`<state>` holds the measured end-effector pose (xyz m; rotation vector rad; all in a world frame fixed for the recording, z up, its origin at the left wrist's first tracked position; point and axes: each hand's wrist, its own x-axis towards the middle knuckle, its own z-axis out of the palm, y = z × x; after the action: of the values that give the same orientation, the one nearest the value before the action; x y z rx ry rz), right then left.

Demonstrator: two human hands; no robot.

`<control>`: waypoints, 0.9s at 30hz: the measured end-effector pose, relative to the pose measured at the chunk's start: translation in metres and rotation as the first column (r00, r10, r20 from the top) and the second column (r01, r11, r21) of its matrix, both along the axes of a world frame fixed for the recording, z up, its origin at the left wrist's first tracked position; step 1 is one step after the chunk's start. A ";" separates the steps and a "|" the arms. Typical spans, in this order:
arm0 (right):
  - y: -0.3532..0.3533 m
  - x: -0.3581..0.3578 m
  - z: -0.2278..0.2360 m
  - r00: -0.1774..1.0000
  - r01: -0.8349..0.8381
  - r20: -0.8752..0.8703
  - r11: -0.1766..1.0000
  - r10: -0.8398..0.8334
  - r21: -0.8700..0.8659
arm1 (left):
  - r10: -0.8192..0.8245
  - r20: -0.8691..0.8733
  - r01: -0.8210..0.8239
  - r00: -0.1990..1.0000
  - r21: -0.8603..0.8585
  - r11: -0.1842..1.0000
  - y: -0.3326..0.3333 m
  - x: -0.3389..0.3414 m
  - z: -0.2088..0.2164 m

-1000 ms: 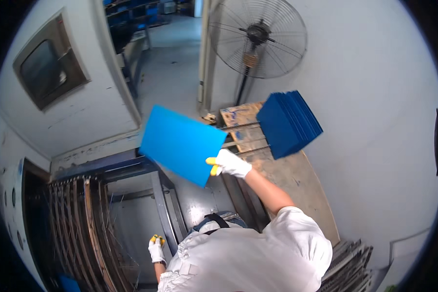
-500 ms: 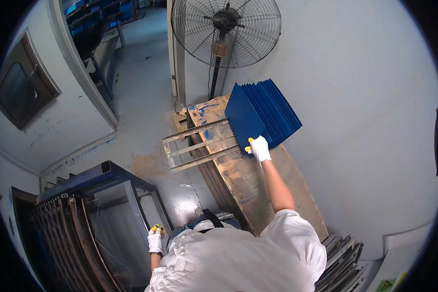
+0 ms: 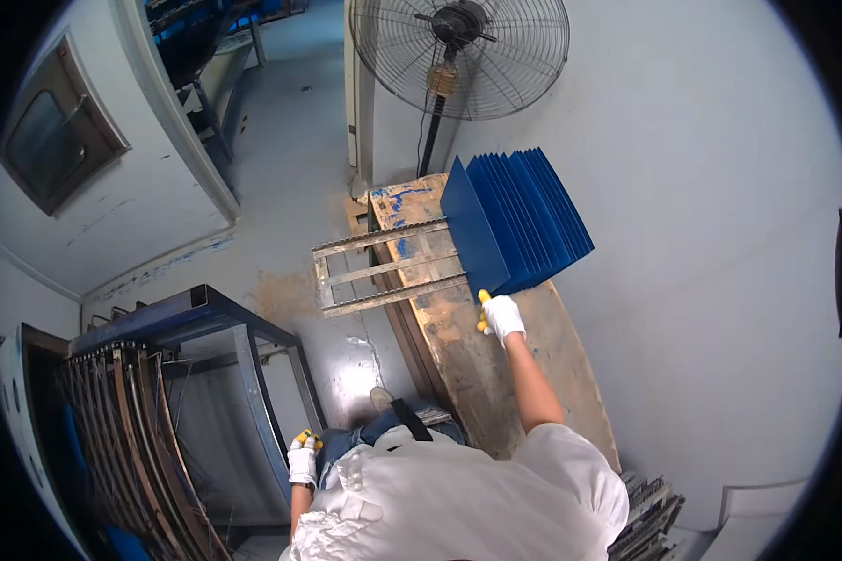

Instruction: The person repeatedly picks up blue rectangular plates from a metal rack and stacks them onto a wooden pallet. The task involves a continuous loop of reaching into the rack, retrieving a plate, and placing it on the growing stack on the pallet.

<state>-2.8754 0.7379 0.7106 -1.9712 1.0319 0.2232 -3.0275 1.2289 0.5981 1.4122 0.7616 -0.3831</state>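
Left hand (image 3: 302,460), white glove with yellow trim, hangs low beside the hip, close to the leg of the blue metal frame (image 3: 253,351). Fingers look loosely curled; cannot tell whether they hold anything.

Right hand (image 3: 501,317), same kind of glove, reaches forward with arm stretched out. It sits at the lower near corner of the front blue panel (image 3: 473,234), fingers closed there, touching or gripping its bottom edge; the exact grip is too small to make out.

The panel stands on edge, first in a fanned row of like blue panels (image 3: 533,215) just above and beyond the hand. All rest on a paint-stained wooden board (image 3: 477,365), leaning toward the grey wall (image 3: 702,234).

Left of the panels: metal slatted rack (image 3: 384,266) against the board.

Farthest: pedestal fan (image 3: 458,51).
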 end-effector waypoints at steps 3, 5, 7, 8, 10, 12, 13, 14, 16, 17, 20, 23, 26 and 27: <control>0.010 -0.008 -0.030 0.539 -0.842 -0.425 0.471 0.727 -0.264 | -0.028 0.029 0.026 0.999 0.044 0.999 0.000 -0.012 0.005; 0.027 -0.012 -0.055 0.170 -0.930 -0.478 -0.020 0.862 -0.366 | 0.036 0.031 -0.036 0.999 0.006 0.999 -0.001 -0.020 0.015; 0.072 -0.009 -0.062 0.039 -0.924 -0.490 -0.156 0.871 -0.350 | 0.091 0.027 -0.092 0.995 0.030 0.995 0.012 -0.037 0.021; 0.096 -0.014 -0.082 0.468 -0.883 -0.187 0.463 0.864 -0.070 | 0.079 0.077 -0.082 0.994 0.033 0.996 0.022 -0.043 0.014; 0.171 -0.005 -0.087 0.824 -0.479 -0.061 0.752 0.563 0.453 | 0.133 0.084 -0.138 0.988 0.063 0.988 0.043 -0.061 0.023; 0.265 -0.014 -0.043 0.743 -0.550 -0.045 0.647 0.668 0.528 | 0.164 0.096 -0.177 0.982 0.145 0.973 0.068 -0.087 0.030; 0.304 -0.017 -0.035 0.661 -0.624 -0.042 0.580 0.749 0.523 | 0.143 0.083 -0.158 0.986 0.235 0.959 0.081 -0.100 0.035; 0.340 -0.018 -0.033 0.547 -0.703 -0.053 0.493 0.836 0.512 | 0.181 0.103 -0.200 0.978 0.214 0.956 0.092 -0.115 0.039; 0.411 -0.023 -0.021 0.377 -0.800 -0.035 0.344 0.926 0.492 | 0.245 0.079 -0.257 0.966 0.259 0.931 0.116 -0.149 0.041; 0.443 -0.028 -0.013 0.293 -0.836 -0.025 0.269 0.956 0.479 | 0.308 0.085 -0.320 0.948 0.242 0.916 0.124 -0.168 0.034; 0.533 -0.055 0.007 0.092 -0.838 0.119 0.012 0.989 0.545 | 0.409 0.031 -0.392 0.912 0.360 0.847 0.144 -0.214 0.056; 0.623 -0.103 0.016 -0.189 -0.766 0.192 -0.267 0.963 0.585 | 0.617 0.022 -0.598 0.787 0.272 0.754 0.159 -0.270 -0.002; 0.701 -0.148 0.033 -0.437 -0.626 0.307 -0.531 0.846 0.572 | 0.647 -0.019 -0.611 0.762 0.309 0.729 0.170 -0.291 0.014; 0.731 -0.166 0.034 -0.498 -0.568 0.344 -0.599 0.796 0.565 | 0.650 0.010 -0.622 0.759 0.304 0.722 0.173 -0.298 0.009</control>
<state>-3.0410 1.4693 0.7446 -1.4207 -1.2034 1.8484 -3.3259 1.4022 0.6075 1.3021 1.3747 0.2197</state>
